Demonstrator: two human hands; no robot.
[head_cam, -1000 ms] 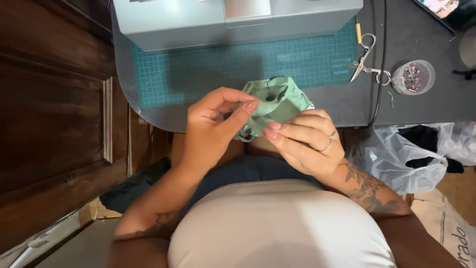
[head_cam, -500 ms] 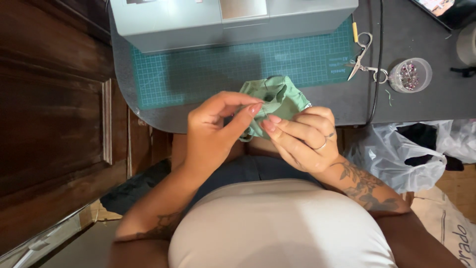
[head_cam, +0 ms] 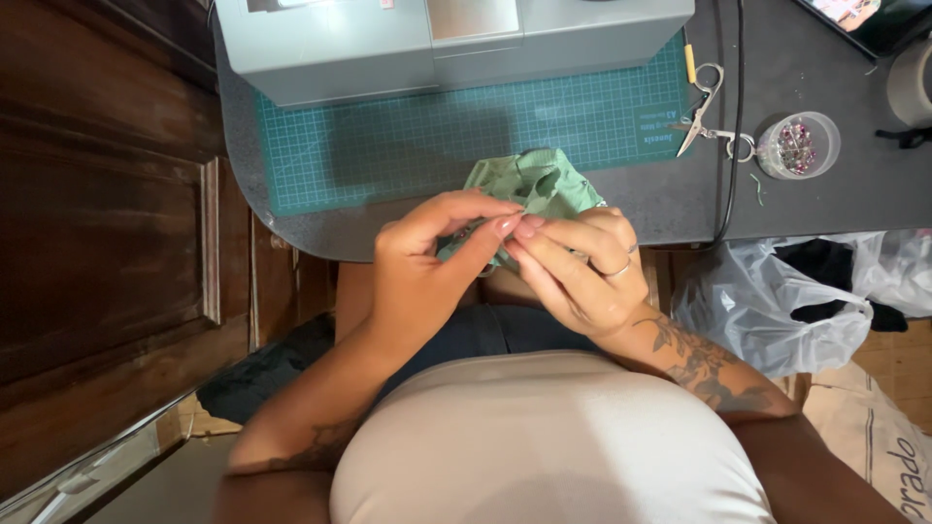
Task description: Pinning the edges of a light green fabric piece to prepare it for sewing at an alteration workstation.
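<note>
Left hand (head_cam: 427,267): pinching the fabric (head_cam: 532,186) at centre frame.
Right hand (head_cam: 573,267): gripping the same fold, fingertips meeting.
Fabric: over the desk edge, below the mat (head_cam: 466,131).
Advice: keep the pinch tight and edges aligned.

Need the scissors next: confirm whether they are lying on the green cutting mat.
No: the scissors lie on the dark tabletop, just off the mat's right edge.

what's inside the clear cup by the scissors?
The clear cup holds a cluster of small pins with pink and pale heads, by the look of them. Their count and the cup's bottom cannot be made out.
</note>
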